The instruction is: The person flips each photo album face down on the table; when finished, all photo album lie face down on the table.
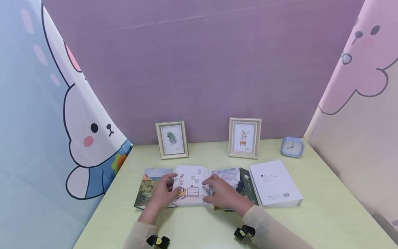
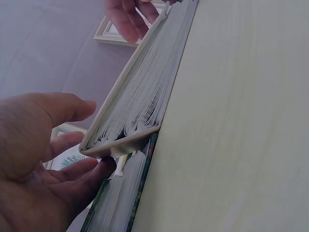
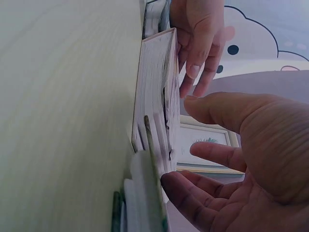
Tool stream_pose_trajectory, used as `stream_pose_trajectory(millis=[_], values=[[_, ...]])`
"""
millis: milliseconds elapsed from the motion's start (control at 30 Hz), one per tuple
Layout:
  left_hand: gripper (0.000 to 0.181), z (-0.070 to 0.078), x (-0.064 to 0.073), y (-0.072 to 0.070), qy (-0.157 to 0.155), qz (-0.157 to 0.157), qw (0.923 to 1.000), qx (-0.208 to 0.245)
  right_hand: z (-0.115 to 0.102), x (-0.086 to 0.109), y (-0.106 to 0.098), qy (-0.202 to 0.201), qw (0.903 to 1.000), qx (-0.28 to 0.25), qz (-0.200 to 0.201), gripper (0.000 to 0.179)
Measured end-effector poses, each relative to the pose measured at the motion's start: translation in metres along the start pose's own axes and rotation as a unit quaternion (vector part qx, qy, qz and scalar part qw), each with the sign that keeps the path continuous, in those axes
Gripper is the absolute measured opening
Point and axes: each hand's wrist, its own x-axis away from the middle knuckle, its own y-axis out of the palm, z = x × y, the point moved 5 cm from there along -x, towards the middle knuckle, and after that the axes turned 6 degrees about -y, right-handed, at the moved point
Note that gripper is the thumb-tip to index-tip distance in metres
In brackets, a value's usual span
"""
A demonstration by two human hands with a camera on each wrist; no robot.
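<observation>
A white book with a drawing of furniture lies flat among the other books. My left hand is at its left edge; in the left wrist view one fingertip meets the spine, and the thumb stands apart from the cover. My right hand is at the book's right edge, its fingers loosely bent and spread, the thumb apart from the book in the right wrist view. Beside the left hand lies a book with a landscape cover. Below the right hand is a purple-and-green book, partly hidden by that hand.
A white book with a barcode lies at the right. Behind the books stand a leaf picture frame, a potted-plant picture frame and a blue clock. Printed curtains border the pale table.
</observation>
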Motion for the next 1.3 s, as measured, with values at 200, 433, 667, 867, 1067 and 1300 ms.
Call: stream_pose_trajectory(millis=[200,433,667,867,1067,1300], values=[[0.055,-0.001,0.0,0.002,-0.017,-0.014,0.9998,0.003,0.0,0.0,0.005,0.009,1.0,0.002,0.001,0.055],[0.063,-0.003,0.0,0.006,-0.036,-0.033,0.9985,0.027,-0.001,0.0,0.015,-0.014,0.9993,0.035,-0.001,0.052],[0.059,0.002,0.002,0.007,-0.018,-0.027,0.998,0.054,0.0,0.001,0.015,-0.01,0.9994,0.034,-0.003,0.053],[0.054,0.006,0.003,0.007,-0.001,-0.016,0.9941,0.108,0.001,0.002,0.012,-0.005,0.9999,0.011,-0.003,0.055],[0.058,0.009,0.003,0.012,0.007,-0.042,0.9799,0.195,0.003,0.001,0.01,-0.002,1.0,0.004,-0.001,0.054],[0.057,0.01,0.004,0.012,0.006,-0.034,0.9802,0.195,0.004,0.002,0.008,-0.003,1.0,-0.007,0.003,0.048]])
